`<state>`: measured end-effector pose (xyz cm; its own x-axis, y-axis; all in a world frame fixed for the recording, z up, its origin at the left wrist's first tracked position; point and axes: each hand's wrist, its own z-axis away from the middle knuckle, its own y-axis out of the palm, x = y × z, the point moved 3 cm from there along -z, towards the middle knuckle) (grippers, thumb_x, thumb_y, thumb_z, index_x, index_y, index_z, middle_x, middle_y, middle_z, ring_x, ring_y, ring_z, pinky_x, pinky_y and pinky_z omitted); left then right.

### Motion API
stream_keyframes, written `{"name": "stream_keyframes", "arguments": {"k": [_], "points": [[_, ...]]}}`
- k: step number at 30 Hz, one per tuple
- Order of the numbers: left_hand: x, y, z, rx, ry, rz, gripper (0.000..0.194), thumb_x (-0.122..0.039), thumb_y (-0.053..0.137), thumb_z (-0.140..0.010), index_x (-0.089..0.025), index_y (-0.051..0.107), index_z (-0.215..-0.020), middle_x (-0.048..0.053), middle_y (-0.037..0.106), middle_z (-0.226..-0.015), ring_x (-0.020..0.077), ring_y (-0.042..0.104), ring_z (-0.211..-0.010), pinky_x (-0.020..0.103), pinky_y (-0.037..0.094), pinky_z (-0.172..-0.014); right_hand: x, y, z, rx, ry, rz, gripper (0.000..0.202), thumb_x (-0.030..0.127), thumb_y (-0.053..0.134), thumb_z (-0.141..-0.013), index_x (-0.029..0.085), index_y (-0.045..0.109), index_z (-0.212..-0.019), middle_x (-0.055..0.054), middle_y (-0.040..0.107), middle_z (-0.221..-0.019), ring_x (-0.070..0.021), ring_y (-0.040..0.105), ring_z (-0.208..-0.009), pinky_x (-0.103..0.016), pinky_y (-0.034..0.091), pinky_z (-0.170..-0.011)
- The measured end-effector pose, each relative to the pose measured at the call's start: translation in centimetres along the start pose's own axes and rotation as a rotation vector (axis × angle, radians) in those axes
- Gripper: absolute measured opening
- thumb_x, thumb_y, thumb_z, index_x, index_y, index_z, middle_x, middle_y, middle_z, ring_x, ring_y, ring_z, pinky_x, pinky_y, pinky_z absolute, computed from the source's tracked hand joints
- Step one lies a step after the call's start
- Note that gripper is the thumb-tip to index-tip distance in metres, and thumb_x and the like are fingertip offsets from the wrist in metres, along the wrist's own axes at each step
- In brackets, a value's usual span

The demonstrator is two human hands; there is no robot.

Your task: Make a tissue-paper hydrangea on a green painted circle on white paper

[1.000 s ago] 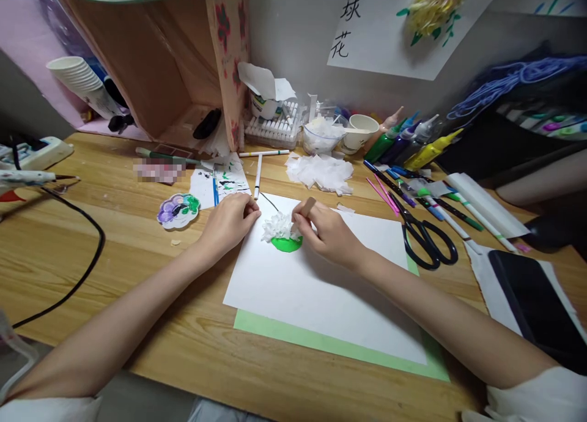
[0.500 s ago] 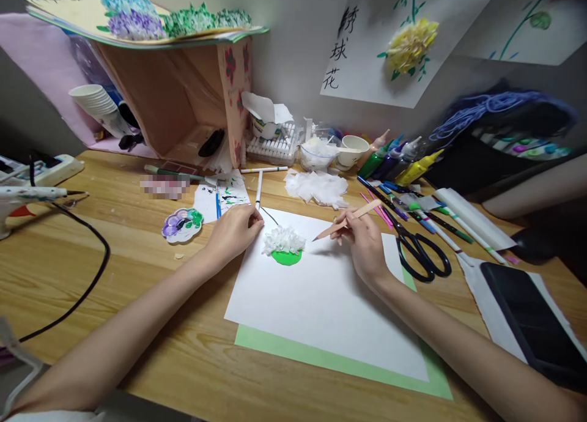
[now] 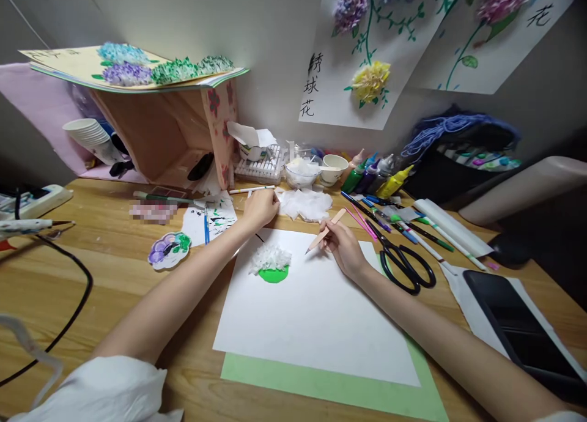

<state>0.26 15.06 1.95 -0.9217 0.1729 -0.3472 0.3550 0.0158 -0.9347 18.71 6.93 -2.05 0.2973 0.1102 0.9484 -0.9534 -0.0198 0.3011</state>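
White paper [image 3: 321,324] lies over a green sheet [image 3: 330,388] on the wooden table. Near its upper left is a green round patch [image 3: 274,275], its upper part covered by white tissue petals [image 3: 273,257]. My right hand [image 3: 342,248] grips a flat wooden stick [image 3: 325,231] with a dark pointed tip, held over the paper right of the petals. My left hand [image 3: 261,209] is closed beyond the paper's top edge, beside a pile of white tissue pieces [image 3: 305,204]; what its fingers hold, if anything, is hidden.
Black scissors [image 3: 406,266] and several pens lie to the right, with a phone [image 3: 518,324] further out. A paint palette [image 3: 169,251] and a paint-marked paper [image 3: 222,217] are at left. Behind stand a bowl [image 3: 302,172], a cup [image 3: 333,169] and paint bottles [image 3: 367,176].
My left hand has moved from the paper's upper left edge up and right to the tissue pile. The camera view has tilted up. My right hand still holds the stick.
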Motion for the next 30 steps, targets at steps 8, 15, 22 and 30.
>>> {"name": "stream_keyframes", "arguments": {"k": [8,15,22,30], "points": [[0.7,-4.1,1.5,-0.136,0.134,0.118,0.014,-0.026,0.051,-0.079,-0.016,0.061,-0.078,0.006,0.067,-0.088,0.0199,0.059,-0.084,0.029,0.043,-0.073,0.2,-0.5,-1.2,0.042,-0.019,-0.028,0.026,0.043,0.061,-0.073,0.017,0.057,-0.070,0.003,0.051,-0.051,-0.0082,0.045,-0.045,-0.019,0.030,-0.040],[-0.2,-8.6,9.1,0.111,0.275,0.410,0.017,-0.032,0.053,-0.080,-0.018,0.062,-0.078,0.002,0.066,-0.084,0.0160,0.057,-0.080,0.027,0.043,-0.073,0.4,-0.9,-1.4,0.055,-0.073,-0.013,0.024,0.040,0.058,-0.078,0.017,0.059,-0.071,0.002,0.051,-0.056,-0.0080,0.045,-0.046,-0.020,0.031,-0.040],[1.8,-4.1,14.9,0.325,0.210,0.369,0.011,-0.026,0.053,-0.079,-0.020,0.061,-0.074,0.000,0.062,-0.075,0.0154,0.055,-0.074,0.027,0.041,-0.068,2.1,2.5,2.8,0.282,-0.333,0.246,0.025,0.035,0.045,-0.089,0.018,0.059,-0.078,-0.002,0.056,-0.072,-0.0125,0.056,-0.058,-0.026,0.043,-0.051],[2.6,-2.4,14.9,0.136,0.139,0.228,0.007,-0.022,0.052,-0.077,-0.019,0.055,-0.072,0.001,0.057,-0.071,0.0162,0.051,-0.074,0.027,0.037,-0.063,1.9,6.9,6.4,0.636,-0.956,0.794,0.019,0.011,0.042,-0.087,0.019,0.055,-0.097,-0.005,0.062,-0.073,-0.0162,0.052,-0.068,-0.029,0.046,-0.061]]}}
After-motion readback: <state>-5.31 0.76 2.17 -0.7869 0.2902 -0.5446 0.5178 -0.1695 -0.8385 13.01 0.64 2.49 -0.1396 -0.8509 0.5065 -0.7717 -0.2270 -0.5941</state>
